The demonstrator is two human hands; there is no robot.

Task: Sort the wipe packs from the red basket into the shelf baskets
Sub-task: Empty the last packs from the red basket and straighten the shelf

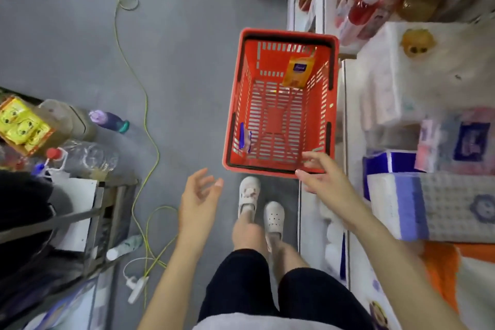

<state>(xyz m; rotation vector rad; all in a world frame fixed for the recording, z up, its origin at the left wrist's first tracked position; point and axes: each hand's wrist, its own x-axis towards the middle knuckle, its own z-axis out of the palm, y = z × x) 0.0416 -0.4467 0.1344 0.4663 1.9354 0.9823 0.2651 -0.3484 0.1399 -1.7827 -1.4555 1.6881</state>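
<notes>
Risk here is mostly in the reach. The red basket (pixel 232 104) stands on the floor (pixel 80 35) beside the shelf (pixel 348 104). Two packs are in it, well apart: an orange pack (pixel 297 71) leaning in the far right corner and a blue pack (pixel 245 139) on edge against the near left wall. Both hands are released and hold nothing. The right hand (pixel 324 177) hovers over the near rim, and the left hand (pixel 198 195) is in the air just left of the basket. The thin blue pack may slip from a hasty pinch. The packs look different, so they may be mixed up. I cannot make out the shelf baskets.
</notes>
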